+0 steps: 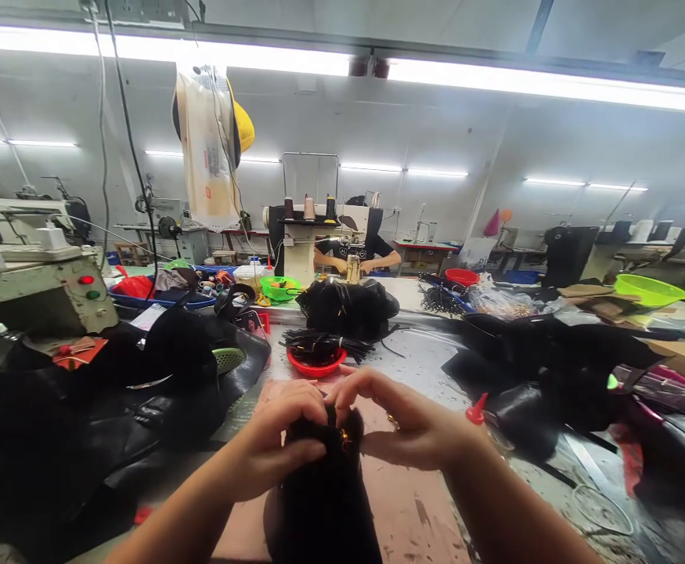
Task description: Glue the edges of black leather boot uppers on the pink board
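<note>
My left hand (280,427) is closed on the top edge of a black soft piece (324,509), thumb in front and fingers behind. On the opposite side, my right hand (404,419) pinches the same edge with bent fingers. Beside the right fingertips a small gold-coloured metal fitting (345,440) shows on the piece. Its lower part hangs down toward me over a pinkish work board (418,501). Just beyond my hands stands a red bowl (317,370) with thin black straps (330,345) lying over it.
Black material (171,392) is heaped at left, and more black pieces (530,384) lie at right near a red nozzle tip (477,410). A black bundle (347,309) sits behind the red bowl. Farther back, a person (371,249) is at a sewing machine (307,243).
</note>
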